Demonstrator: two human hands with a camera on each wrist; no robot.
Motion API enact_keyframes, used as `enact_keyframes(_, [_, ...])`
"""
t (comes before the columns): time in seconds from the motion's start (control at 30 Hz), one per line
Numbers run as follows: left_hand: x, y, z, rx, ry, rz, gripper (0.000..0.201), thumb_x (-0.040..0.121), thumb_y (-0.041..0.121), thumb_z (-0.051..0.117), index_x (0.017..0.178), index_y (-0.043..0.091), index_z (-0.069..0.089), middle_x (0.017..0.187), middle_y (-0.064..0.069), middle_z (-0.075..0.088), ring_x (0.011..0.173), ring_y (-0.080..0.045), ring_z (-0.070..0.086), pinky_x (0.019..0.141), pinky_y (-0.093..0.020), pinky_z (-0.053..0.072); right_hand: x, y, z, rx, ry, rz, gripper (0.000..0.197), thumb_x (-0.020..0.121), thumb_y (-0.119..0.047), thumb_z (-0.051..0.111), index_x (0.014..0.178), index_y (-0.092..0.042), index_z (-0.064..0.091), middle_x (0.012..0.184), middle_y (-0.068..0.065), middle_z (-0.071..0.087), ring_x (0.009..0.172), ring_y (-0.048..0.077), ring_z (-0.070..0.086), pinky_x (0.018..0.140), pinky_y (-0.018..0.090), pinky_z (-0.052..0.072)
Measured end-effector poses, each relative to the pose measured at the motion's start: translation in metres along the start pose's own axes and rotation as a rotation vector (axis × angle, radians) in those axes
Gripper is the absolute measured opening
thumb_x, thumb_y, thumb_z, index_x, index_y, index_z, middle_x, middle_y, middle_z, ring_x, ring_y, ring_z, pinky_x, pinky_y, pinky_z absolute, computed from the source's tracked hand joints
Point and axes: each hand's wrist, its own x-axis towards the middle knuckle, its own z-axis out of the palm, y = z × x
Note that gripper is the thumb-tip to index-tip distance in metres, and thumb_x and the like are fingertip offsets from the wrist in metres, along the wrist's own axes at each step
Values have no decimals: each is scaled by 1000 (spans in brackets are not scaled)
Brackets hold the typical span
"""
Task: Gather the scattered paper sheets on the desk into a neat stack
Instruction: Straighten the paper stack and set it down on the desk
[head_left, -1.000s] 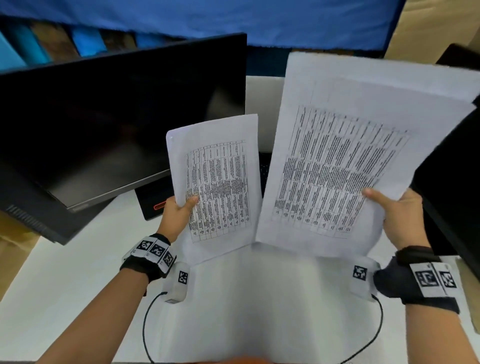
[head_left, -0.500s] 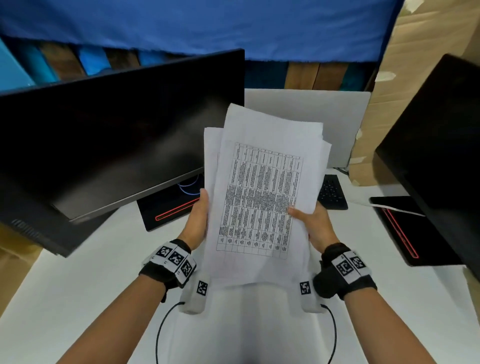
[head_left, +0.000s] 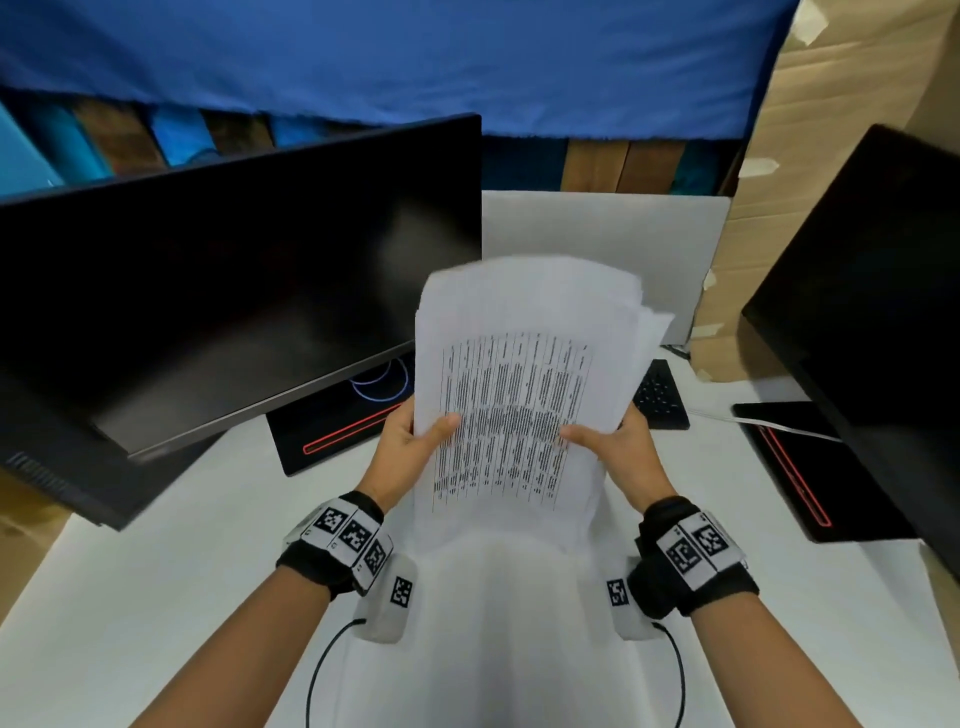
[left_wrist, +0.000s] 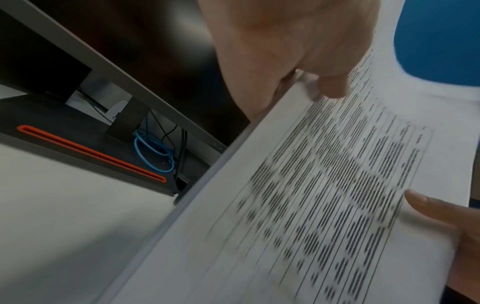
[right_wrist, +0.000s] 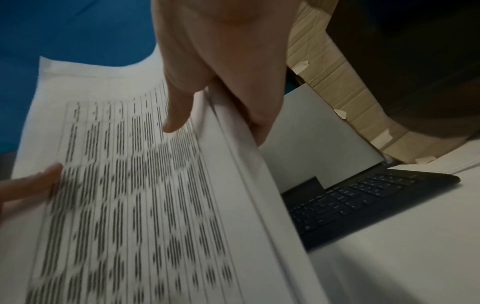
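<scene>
Both hands (head_left: 410, 441) (head_left: 618, 449) have shifted their grip lower on the paper sheets (head_left: 524, 374).

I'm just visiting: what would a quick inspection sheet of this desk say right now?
Surface: white desk.
Job's things: paper sheets held upright in one bundle, top edges uneven.
Clutter: black keyboard behind the sheets.
Grippers: left hand and right hand each pinch a side of the sheets.
Cables: blue cable coiled under the left monitor; thin black leads from the wrist cameras.
Surroundings: blue cloth, cardboard, second monitor.
</scene>
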Motion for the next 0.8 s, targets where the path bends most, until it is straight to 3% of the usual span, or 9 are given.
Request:
enact_keyframes(0.1, [0,0,-1,-12,3,-28,30,85,7,56,99,33,59,88,29,70,91,8,65,75,-9,51,0,6,-4,14,3,-6,44,72,0,70,111,-16,57,102,-10,65,88,-4,65,83,18,54])
enact_keyframes(0.23, [1,2,-2,-5,2,-59,27,86,10,56,98,34,59,88,19,71,88,8,65,80,-16,51,1,5,-10,74,33,8,36,79,-1,63,112,-15,57,103,-6,66,87,2,67,85,26,55])
enact_keyframes(0.3, [1,6,-2,-13,7,-55,27,87,11,55,100,34,58,94,16,68,90,6,65,89,-23,50,-2,-3,-7,78,43,-21,32,81,-1,61,111,-12,59,98,-9,65,80,-5,67,77,17,55])
enact_keyframes(0.4, [6,21,-4,-46,21,19,28,85,10,57,100,33,60,91,22,72,95,2,65,87,-21,52,-2,-24,-6,88,71,-122,27,80,0,62,100,-17,62,94,-10,65,76,-9,66,66,8,51])
enact_keyframes(0.5, [12,36,-10,-89,-18,72,30,70,23,71,96,36,63,92,21,72,93,-1,66,84,-22,54,-1,-42,-7,41,26,-192,28,77,-2,67,96,-21,62,94,-11,65,79,-9,65,68,8,51])
enact_keyframes(0.57, [15,38,-12,-88,-59,69,41,60,31,74,99,31,62,94,17,73,94,-5,67,84,-23,55,1,-44,-7,12,-12,-184,32,73,-2,69,96,-22,61,95,-10,65,81,-9,65,70,9,52])
enact_keyframes(0.7, [16,33,-12,-70,-87,17,34,66,18,71,98,27,64,91,13,74,90,-7,68,81,-24,56,7,-34,-11,7,-23,-116,36,70,0,71,93,-26,60,94,-10,66,80,-7,66,71,14,53])
enact_keyframes(0.8, [16,35,-11,-39,-127,0,39,70,8,71,104,23,60,90,16,74,89,-3,68,75,-17,54,9,-33,-13,3,-31,-83,36,69,-2,73,94,-25,61,95,-7,67,85,0,65,75,18,53])
